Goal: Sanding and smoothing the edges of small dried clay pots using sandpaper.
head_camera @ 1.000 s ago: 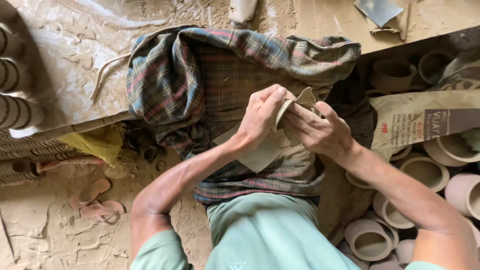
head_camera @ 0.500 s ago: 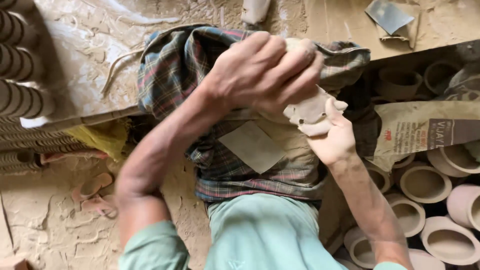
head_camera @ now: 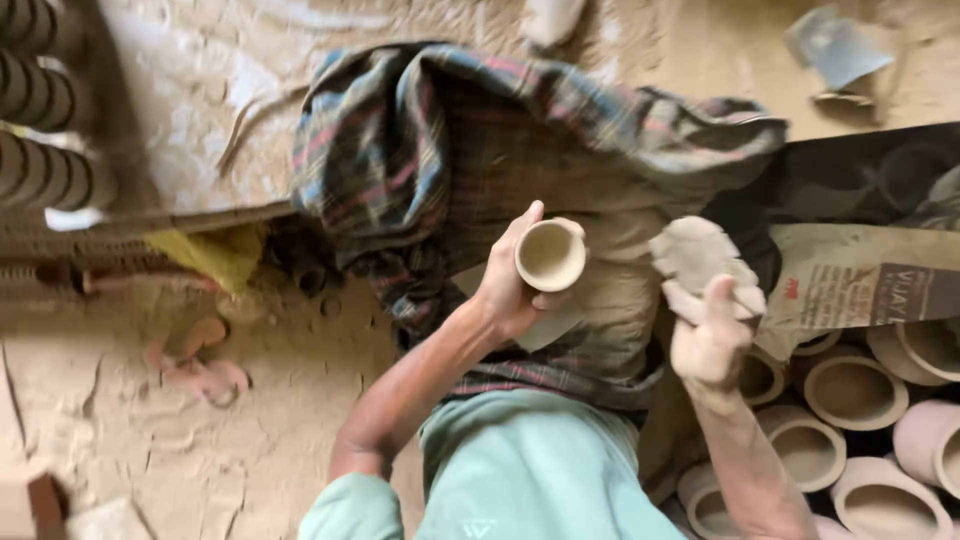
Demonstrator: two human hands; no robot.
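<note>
L hand has its grip closed round a small pale unfired clay cup, mouth facing up toward the camera, nothing inside, held over a plaid cloth on the lap. R hand sits just right of the cup, apart from it, grip pinched on a flat grey crumpled rag. Far right, low: rows of bigger round clay pots, open mouths, seemingly empty.

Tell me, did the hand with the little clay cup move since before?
Yes. The left hand holding the small clay cup dropped down from the upper folds of the checked cloth to its lower part, apart from the right hand.
</note>
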